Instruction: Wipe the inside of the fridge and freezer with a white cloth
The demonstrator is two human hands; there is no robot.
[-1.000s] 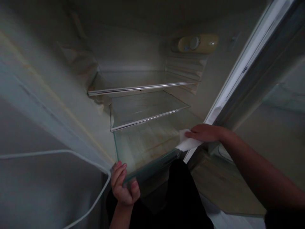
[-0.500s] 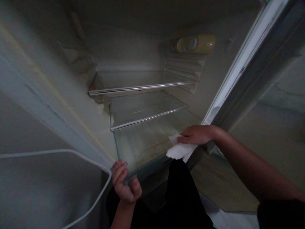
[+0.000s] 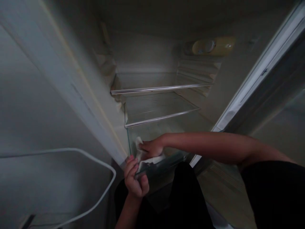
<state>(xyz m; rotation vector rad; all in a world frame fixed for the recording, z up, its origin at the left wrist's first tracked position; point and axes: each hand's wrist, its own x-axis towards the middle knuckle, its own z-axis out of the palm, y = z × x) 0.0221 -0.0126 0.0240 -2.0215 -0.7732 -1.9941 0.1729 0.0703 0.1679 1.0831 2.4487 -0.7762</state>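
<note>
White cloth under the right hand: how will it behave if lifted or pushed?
Probably floppy: the cloth lies bunched and creased around the right hand. Likely light, since its loose edges look thin. It may slide easily over the glass panel, which looks smooth, though dampness can't be judged in this dim view.

Cannot see all of the white wipe (image 3: 155, 159) beneath the right hand (image 3: 152, 149), read the dial (image 3: 209, 46), or follow the white cable (image 3: 71, 149) past the left edge.
</note>
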